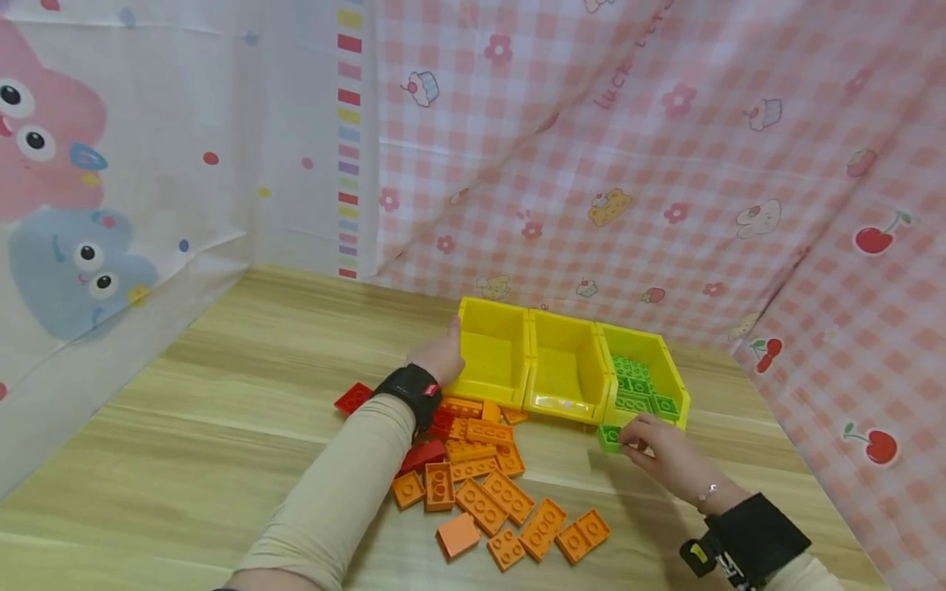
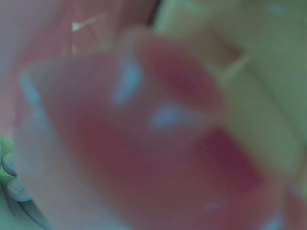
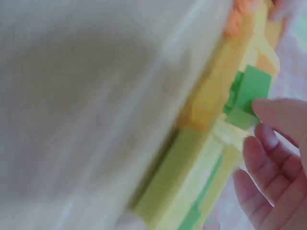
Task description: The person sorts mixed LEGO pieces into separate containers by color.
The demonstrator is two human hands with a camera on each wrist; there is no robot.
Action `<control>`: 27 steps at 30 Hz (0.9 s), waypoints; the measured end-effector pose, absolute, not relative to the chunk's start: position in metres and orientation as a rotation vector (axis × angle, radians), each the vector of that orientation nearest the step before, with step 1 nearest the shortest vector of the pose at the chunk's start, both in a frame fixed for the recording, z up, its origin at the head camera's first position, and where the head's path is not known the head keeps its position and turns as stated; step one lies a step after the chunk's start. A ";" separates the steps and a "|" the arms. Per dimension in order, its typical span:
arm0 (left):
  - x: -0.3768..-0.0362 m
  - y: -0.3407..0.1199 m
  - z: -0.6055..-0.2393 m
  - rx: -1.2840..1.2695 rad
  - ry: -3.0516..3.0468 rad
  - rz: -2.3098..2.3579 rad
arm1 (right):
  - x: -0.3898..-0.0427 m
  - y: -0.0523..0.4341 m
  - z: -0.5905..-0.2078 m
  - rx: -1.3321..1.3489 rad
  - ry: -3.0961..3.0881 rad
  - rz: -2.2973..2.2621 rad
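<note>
Right fingers pinch a green brick; whether left fingers (mostly hidden) grip, I can't tell.

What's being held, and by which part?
The right hand pinches a green toy brick by one end. The left hand is at the leftmost yellow bin; its grip is unclear.

The left forearm, sleeved, rises from 7 o'clock in the head view toward 1 o'clock. The left hand sits just below centre, near 7 o'clock, with one digit upright toward 12; its other fingers are hidden. The sleeved right forearm enters from 4 o'clock, its wrist angled toward 10. The right hand pinches with its thumb; the remaining fingers bend loosely, slightly apart.
</note>
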State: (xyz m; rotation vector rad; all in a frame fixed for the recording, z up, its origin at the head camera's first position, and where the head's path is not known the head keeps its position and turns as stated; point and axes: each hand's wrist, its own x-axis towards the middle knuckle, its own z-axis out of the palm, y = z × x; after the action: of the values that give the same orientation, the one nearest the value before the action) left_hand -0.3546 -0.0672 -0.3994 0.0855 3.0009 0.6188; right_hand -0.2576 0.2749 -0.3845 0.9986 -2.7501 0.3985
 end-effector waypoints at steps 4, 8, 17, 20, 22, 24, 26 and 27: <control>-0.354 -0.068 -0.398 0.090 3.008 0.606 | -0.267 0.286 -0.369 0.787 -2.662 0.377; -0.351 -0.068 -0.395 0.100 3.009 0.609 | -0.285 0.295 -0.360 0.562 -2.646 0.298; -0.345 -0.066 -0.393 0.122 3.012 0.611 | -0.320 0.317 -0.375 0.410 -2.646 0.085; -0.345 -0.067 -0.392 0.124 3.005 0.625 | -0.323 0.317 -0.376 0.378 -2.686 0.029; -0.345 -0.067 -0.392 0.123 3.010 0.623 | -0.324 0.316 -0.375 0.362 -2.708 -0.003; -0.345 -0.067 -0.392 0.122 3.012 0.628 | -0.324 0.315 -0.373 0.348 -2.725 -0.044; -0.345 -0.067 -0.392 0.120 3.010 0.636 | -0.323 0.313 -0.371 0.343 -2.750 -0.103; -0.345 -0.066 -0.392 0.119 3.008 0.639 | -0.322 0.312 -0.370 0.344 -2.764 -0.143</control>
State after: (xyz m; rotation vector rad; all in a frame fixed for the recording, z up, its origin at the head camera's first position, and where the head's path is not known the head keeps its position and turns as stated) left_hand -0.3446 -0.0664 -0.3920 0.1191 3.0080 0.6391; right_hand -0.3223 0.3125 -0.3700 0.3439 -2.7636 -0.1428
